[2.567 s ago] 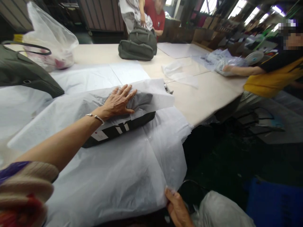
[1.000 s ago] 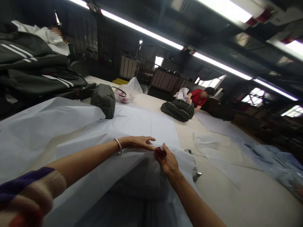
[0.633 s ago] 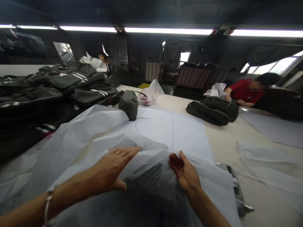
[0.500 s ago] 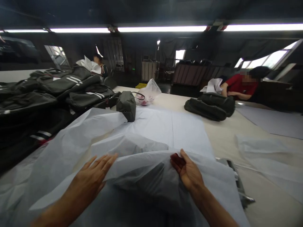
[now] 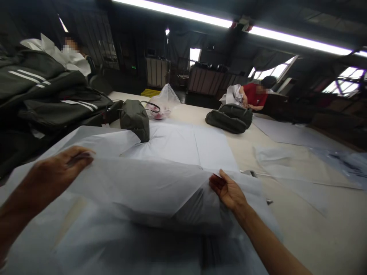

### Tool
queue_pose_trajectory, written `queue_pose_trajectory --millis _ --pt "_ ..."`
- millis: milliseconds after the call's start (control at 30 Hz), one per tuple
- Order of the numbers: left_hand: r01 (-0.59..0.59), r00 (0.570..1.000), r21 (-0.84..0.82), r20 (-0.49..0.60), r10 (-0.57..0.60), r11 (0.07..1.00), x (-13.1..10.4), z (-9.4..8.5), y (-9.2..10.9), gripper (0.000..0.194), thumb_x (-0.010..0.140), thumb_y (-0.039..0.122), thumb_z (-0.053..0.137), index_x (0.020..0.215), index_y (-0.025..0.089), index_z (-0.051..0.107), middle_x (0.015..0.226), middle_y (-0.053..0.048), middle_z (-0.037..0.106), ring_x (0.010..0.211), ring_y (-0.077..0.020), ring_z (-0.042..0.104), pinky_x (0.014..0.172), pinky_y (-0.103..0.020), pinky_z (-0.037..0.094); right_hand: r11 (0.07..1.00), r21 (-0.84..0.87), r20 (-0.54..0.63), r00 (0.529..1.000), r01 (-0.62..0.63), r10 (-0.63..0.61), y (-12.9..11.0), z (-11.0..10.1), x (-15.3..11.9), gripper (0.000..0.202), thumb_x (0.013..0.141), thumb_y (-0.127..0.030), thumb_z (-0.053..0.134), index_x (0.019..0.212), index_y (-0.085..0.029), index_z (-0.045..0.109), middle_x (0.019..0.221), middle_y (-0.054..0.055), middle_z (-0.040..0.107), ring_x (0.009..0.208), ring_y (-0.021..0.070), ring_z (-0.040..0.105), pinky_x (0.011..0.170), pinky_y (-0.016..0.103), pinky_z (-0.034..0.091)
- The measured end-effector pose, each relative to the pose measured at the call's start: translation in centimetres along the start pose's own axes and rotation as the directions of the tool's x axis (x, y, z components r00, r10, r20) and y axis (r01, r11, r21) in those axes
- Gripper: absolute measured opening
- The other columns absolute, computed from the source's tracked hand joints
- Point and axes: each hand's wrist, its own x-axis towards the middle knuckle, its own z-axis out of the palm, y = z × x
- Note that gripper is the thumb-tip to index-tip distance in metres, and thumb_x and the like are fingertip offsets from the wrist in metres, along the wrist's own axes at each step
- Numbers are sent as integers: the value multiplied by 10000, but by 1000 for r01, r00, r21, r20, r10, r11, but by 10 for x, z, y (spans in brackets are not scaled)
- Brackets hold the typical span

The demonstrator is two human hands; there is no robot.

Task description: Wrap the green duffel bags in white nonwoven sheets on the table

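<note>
My left hand (image 5: 67, 164) pinches the edge of a thin white paper sheet (image 5: 149, 183) at the left, thumb against fingers. My right hand (image 5: 229, 191) holds the sheet's other end, its fingers curled and thumb raised. Between the hands the sheet is drawn taut over a dark bulky thing (image 5: 197, 208), which shows dimly through the paper; its kind is hidden. More white paper (image 5: 183, 143) lies flat beneath and beyond. A dark green bag (image 5: 134, 118) with a handle stands on the far part of this paper.
Dark bags with white stripes (image 5: 46, 91) are piled at the left. A clear plastic bag (image 5: 168, 101) and folded dark bags (image 5: 229, 119) lie farther back. A metal tool (image 5: 249, 173) lies partly under paper, right. A co-worker in red (image 5: 255, 95) bends over the table.
My left hand has gone from lying flat over the paper to pinching its edge farther left, pulling it across the dark bulk. My right hand stays at the paper. The view has turned right.
</note>
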Motion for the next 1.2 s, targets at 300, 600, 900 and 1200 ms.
queue_pose_trajectory --millis 300,600,900,1200 --pt "69 997 81 33 -72 994 58 100 -5 426 926 510 358 990 211 653 781 -21 686 689 -183 626 614 -273 433 996 -89 -53 999 0 -4 -3 8 1 185 923 -240 588 760 -154 582 636 77 711 594 177 694 542 258 586" --pt "-328 870 54 -371 324 943 29 98 82 302 960 343 452 1150 172 612 1087 -102 663 976 -260 632 861 -409 489 993 -97 -59 996 -68 63 -3 8 6 257 940 -301 572 775 -108 607 641 79 703 586 157 683 541 244 582" --pt "-805 547 -228 75 834 548 -53 208 248 488 918 455 557 1313 171 517 1380 -102 571 1314 -281 484 1109 -482 379 997 -45 -32 998 -57 56 -4 11 8 223 940 -300 563 807 -126 608 643 52 694 587 150 682 548 241 568" --pt "-801 546 -100 282 788 591 -24 226 248 654 938 595 405 1460 203 367 1496 -107 432 1367 -275 421 1113 -509 336 812 -300 116 864 501 -490 -9 -36 -17 318 813 -393 675 1035 -165 665 917 67 725 859 206 689 822 356 554"
